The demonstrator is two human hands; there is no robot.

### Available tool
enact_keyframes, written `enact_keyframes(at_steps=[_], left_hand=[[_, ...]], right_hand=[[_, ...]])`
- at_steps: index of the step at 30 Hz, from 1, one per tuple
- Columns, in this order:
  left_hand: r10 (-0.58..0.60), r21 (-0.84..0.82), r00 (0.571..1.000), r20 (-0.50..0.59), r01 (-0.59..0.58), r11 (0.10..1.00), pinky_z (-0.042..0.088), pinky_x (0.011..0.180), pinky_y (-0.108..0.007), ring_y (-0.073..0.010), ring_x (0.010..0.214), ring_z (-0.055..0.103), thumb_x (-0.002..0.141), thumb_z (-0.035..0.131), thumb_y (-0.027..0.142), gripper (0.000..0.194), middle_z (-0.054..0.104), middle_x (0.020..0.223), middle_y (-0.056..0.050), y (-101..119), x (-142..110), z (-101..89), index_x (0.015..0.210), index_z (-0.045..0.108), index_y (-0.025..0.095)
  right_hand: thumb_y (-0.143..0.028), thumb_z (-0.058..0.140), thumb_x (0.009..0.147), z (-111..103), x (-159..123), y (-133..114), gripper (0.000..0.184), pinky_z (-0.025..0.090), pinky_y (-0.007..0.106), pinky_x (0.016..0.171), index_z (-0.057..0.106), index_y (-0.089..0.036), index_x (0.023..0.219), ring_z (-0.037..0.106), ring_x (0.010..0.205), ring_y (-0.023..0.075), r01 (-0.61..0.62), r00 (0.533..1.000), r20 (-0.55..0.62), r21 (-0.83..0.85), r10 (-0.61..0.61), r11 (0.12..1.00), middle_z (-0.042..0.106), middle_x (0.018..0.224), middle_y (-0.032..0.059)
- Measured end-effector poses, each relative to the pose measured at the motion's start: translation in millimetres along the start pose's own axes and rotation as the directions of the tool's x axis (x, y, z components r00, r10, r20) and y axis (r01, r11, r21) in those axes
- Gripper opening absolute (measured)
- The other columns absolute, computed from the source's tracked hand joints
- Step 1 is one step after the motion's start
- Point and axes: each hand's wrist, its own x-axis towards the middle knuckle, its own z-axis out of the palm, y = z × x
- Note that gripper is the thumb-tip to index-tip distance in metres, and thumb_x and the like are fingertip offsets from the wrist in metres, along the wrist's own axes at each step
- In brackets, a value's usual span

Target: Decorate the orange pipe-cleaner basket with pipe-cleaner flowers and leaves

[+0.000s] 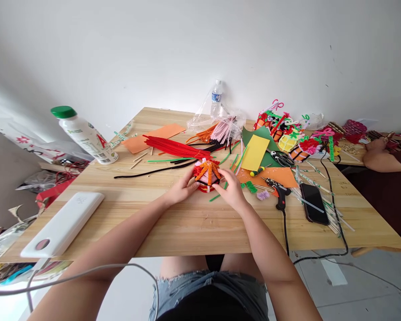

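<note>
Between my two hands, low over the table, is a small round pipe-cleaner craft (207,174) in orange, red, pink and black. My left hand (186,186) grips its left side, fingers curled round it. From the other side my right hand (231,187) pinches it with thumb and fingers. Its underside is hidden. Just behind it lies a bundle of red pipe cleaners (173,147). Loose green and black pipe cleaners are scattered around, with a black one (140,171) reaching left. Green coiled pieces (250,187) and a lilac coil (263,195) lie right of my right hand.
A glue gun (280,194), a phone (314,203), scissors (280,158) and paper sticks lie to the right. Finished colourful crafts (297,138) stand behind them. On the left are a white power bank (63,225) and a green-capped bottle (87,136). Another person's arm (384,156) rests at far right.
</note>
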Motion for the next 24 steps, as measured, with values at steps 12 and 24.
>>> enact_keyframes(at_steps=[12,24], left_hand=[[0.036,-0.006,0.92,-0.39,-0.042,0.999,0.047,0.089,-0.035,-0.0206,0.093,0.06,0.078,0.049,0.019,0.014,0.065,0.089,-0.006,27.9,1.0,-18.5,0.073,0.061,0.018],[0.028,-0.038,0.879,-0.477,-0.052,0.998,0.035,0.056,-0.029,-0.0155,0.055,0.045,0.069,0.04,0.015,0.018,0.044,0.053,-0.001,36.6,-1.4,-26.4,0.052,0.042,0.02]], right_hand=[[-0.033,0.054,0.084,-97.7,9.3,11.1,0.024,0.048,0.033,0.067,0.071,-0.016,0.083,0.062,0.064,0.0207,-0.485,0.855,-0.4,-0.391,0.33,0.782,0.069,0.069,0.0074],[-0.018,0.072,0.074,-101.9,0.1,16.2,0.03,0.042,0.038,0.095,0.071,-0.018,0.104,0.054,0.106,0.027,-0.213,0.879,0.181,-0.68,0.442,0.702,0.066,0.105,0.0113]])
